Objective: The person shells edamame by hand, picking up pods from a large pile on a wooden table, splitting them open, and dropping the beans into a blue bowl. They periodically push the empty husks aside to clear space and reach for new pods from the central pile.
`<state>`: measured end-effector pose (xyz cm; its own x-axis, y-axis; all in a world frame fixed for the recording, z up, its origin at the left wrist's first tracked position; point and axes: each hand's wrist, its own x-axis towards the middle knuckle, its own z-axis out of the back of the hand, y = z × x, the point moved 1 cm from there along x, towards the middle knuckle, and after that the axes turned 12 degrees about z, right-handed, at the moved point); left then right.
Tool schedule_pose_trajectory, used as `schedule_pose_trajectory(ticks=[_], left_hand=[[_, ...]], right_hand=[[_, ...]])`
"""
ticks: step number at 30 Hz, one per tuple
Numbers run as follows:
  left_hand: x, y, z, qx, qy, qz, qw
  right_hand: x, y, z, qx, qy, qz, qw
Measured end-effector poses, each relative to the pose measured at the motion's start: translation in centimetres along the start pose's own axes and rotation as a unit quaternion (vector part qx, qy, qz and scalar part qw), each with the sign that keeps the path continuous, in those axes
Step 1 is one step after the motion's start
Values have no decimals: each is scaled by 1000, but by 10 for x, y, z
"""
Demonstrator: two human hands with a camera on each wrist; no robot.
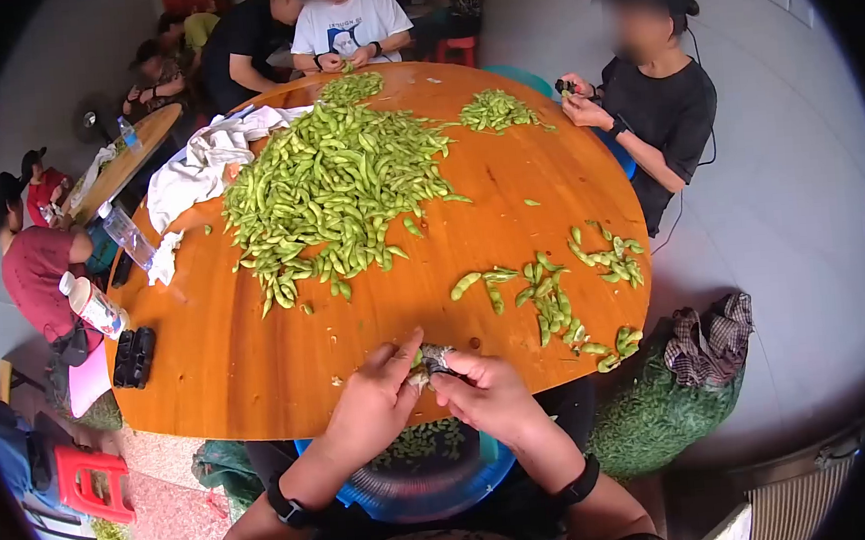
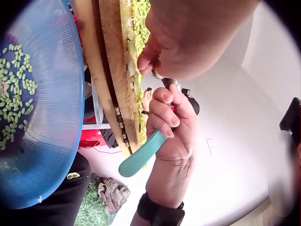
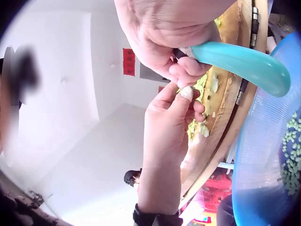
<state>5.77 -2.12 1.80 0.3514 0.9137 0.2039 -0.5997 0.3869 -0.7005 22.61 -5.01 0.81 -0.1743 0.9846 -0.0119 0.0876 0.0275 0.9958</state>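
Observation:
Near the table's front edge my left hand point(image 1: 369, 400) pinches a small green edamame pod point(image 1: 418, 357), mostly hidden by the fingers. My right hand point(image 1: 488, 391) meets it there, its fingers curled round a tool with a curved teal handle point(image 2: 145, 154); the working end is mostly covered by the hands. Something whitish covers the left thumb tip in the right wrist view. Below the hands sits a blue mesh basin point(image 2: 81, 99) with shelled green beans point(image 2: 18, 101) in it. A big heap of edamame pods point(image 1: 336, 181) lies on the round wooden table point(image 1: 208, 356).
Loose pods point(image 1: 552, 307) lie at the table's right. White cloth point(image 1: 200, 176), a bottle point(image 1: 94, 306) and a black case point(image 1: 134, 357) line the left side. A person in black point(image 1: 662, 103) sits at the right, above a full green sack point(image 1: 664, 419).

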Motion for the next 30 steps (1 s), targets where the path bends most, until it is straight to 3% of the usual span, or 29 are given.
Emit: schedule_pose_trajectory(ticks=[2, 4, 6, 8, 9, 11, 14, 16, 17, 19, 20, 22, 23, 24, 25, 26, 28, 30], left_hand=[[-2, -2, -1, 32, -24, -17, 999], [-4, -1, -2, -16, 12, 48, 999], [-4, 0, -4, -36, 14, 50, 998], [-3, 2, -7, -55, 20, 50, 997], [-4, 3, -7, -98, 34, 64, 992], [-3, 6, -7, -142, 48, 77, 986], [0, 14, -4, -215, 87, 79, 969], [2, 22, -6, -388, 154, 147, 897], [3, 22, -3, -389, 155, 148, 896], [7, 20, 3, -473, 191, 224, 830], [9, 21, 3, -474, 191, 224, 830], [10, 25, 2, -577, 213, 256, 745], [9, 25, 0, -578, 211, 257, 745], [9, 24, -3, -530, 178, 235, 795], [9, 22, -6, -478, 144, 212, 840], [8, 20, -9, -478, 144, 212, 840], [7, 17, -12, -404, 59, 161, 898], [9, 16, -15, -407, 18, 166, 898]], right_hand=[[-1, -2, -1, 6, -2, 11, 1000], [-1, -7, -5, 11, -19, 32, 999], [0, -6, -9, 15, -38, 51, 998], [1, -1, -10, 107, -58, -10, 993], [1, -1, -8, 106, -59, -10, 993], [3, -2, -5, 232, -27, -31, 972], [6, 1, 1, 248, -14, -86, 965], [8, 1, 6, 251, 5, -88, 964], [9, 0, 7, 253, 24, -89, 963], [12, 0, 11, 253, 26, -94, 963], [13, 0, 12, 253, 29, -98, 962], [12, 4, 8, 202, 3, -85, 976], [12, 5, 5, 150, -22, -71, 986], [13, 3, 0, 150, -21, -72, 986], [13, 0, -7, 66, -37, 14, 997], [12, -1, -11, -18, -53, 99, 993], [9, 1, -14, 2, -74, 95, 993], [5, 10, -17, 24, -93, 90, 991]])
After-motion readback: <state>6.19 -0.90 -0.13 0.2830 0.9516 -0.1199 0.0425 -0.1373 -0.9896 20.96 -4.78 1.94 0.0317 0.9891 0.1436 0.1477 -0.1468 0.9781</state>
